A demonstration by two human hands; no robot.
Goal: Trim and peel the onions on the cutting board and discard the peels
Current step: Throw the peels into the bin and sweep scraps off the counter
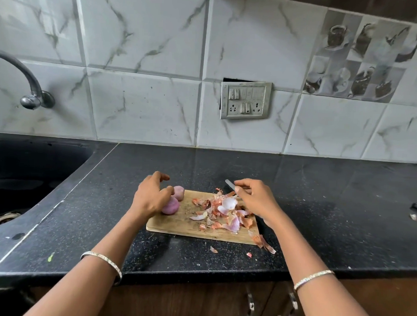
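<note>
Judging by the cutting board (176, 222), I'd call the trimming and peeling done. The peels (222, 211) cover its right half, a few stray peels (266, 244) lie on the counter (331, 211) off its near right corner, and discarding is still to do. The left hand (153, 196) lies over the near onion (170, 207), just beside the far onion (179, 192); I cannot tell whether it grips. The right hand (256, 198), far of the pile, holds the knife (230, 184).

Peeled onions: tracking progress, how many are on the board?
2. One pale purple peeled onion sits at the wooden cutting board's far left corner; the other lies just nearer, partly under the left hand. More may hide beneath it.
</note>
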